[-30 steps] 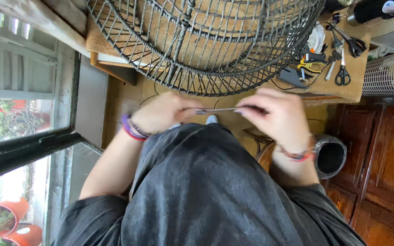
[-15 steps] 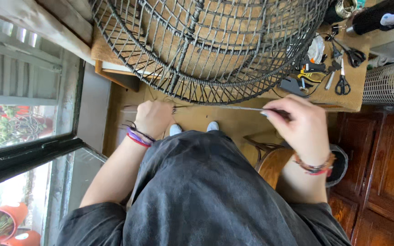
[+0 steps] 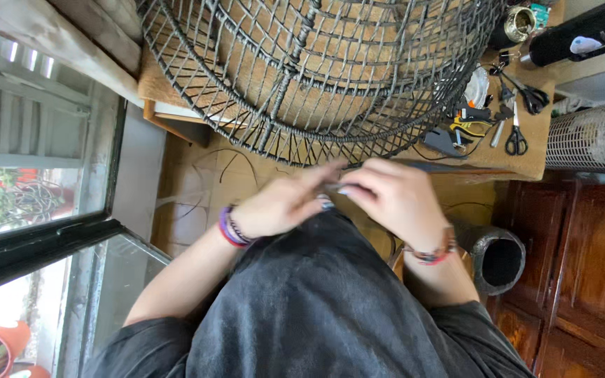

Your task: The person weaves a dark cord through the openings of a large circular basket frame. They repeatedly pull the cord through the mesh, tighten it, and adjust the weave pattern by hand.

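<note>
Head view: at centre frame I am pinching a thin dark strand (image 3: 330, 187) between my left hand (image 3: 281, 206) and right hand (image 3: 393, 199) fingers, just below the big dark woven wire basket (image 3: 316, 70) on the wooden tabletop (image 3: 526, 150).

A: Wire basket (image 3: 316, 77) at 12 o'clock, dark grey, open grid weave. Worktable (image 3: 526, 150) tan.
B: Left hand (image 3: 281, 206) wrist, purple bands (image 3: 229, 227). Right hand (image 3: 393, 199) wrist, red-blue bracelet (image 3: 432, 253).
A: Scissors (image 3: 516, 136) at 2 o'clock, black. Cabinet (image 3: 589, 273) at 4, reddish brown.
</note>
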